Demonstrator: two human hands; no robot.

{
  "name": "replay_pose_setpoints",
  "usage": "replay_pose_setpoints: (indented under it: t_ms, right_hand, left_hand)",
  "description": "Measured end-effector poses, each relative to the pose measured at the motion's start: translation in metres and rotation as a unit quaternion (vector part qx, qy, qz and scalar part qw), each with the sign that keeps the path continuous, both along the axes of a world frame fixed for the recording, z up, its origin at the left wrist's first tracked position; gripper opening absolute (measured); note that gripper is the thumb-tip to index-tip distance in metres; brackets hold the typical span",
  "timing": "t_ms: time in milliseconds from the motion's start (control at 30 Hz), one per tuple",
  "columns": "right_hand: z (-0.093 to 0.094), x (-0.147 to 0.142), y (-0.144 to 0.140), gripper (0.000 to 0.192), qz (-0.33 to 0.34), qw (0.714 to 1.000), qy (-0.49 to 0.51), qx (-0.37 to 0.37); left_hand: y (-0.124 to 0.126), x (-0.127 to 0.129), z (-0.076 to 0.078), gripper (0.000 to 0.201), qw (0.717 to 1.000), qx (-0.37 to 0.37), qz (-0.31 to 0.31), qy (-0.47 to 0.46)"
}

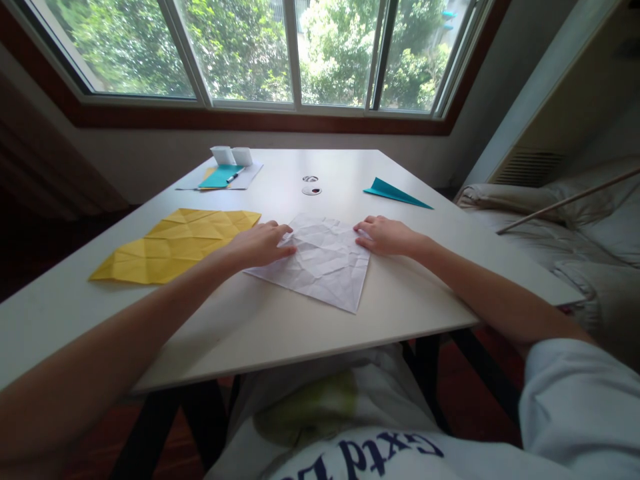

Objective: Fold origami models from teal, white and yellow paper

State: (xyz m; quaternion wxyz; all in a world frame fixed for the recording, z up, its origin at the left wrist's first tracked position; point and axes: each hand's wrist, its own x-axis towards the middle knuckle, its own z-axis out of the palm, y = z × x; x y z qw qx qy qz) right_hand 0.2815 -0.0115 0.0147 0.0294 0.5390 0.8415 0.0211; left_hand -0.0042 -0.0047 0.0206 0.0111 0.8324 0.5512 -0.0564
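Observation:
A creased sheet of white paper lies on the table in front of me, its surface crossed by fold lines. On its left edge rests my left hand, thumb and fingers apart. My right hand touches the paper's right edge with its fingertips, the fingers spread. Neither hand grips the sheet. A larger creased yellow paper lies just left of the white one, partly behind my left forearm.
The white table carries a teal paper plane at the right. Far left are two small white containers, teal paper and a marker. Two round items lie in the middle. A cushioned seat stands right.

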Motion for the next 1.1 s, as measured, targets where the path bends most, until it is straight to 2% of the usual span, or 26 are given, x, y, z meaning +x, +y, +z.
replay_pose_setpoints:
  t_ms: [333,567,700,833,1000,1100]
  right_hand:
    - [0.002,-0.001,-0.002,0.044,-0.001,1.0,0.002,-0.006]
    - [0.001,0.0,-0.001,0.044,-0.001,1.0,-0.002,-0.006]
    - [0.001,-0.001,-0.002,0.044,-0.003,1.0,-0.002,-0.009]
    - [0.001,0.0,-0.002,0.044,-0.003,1.0,0.002,-0.009]
    - [0.001,0.0,-0.001,0.044,-0.003,1.0,0.002,-0.014]
    - [0.002,-0.001,0.0,0.044,-0.004,1.0,0.002,-0.016]
  left_hand:
    - [0.004,-0.002,0.0,0.063,0.997,0.005,-0.012,-0.071]
    - [0.007,0.002,0.005,0.063,0.982,0.006,0.054,-0.179]
    - [0.016,-0.004,0.001,0.074,0.966,-0.027,0.095,-0.239]
    - [0.023,-0.012,-0.003,0.092,0.927,-0.094,0.141,-0.335]
    - [0.026,-0.019,0.004,0.101,0.832,-0.222,0.206,-0.464]
    - [0.026,-0.021,0.01,0.099,0.811,-0.251,0.217,-0.482]
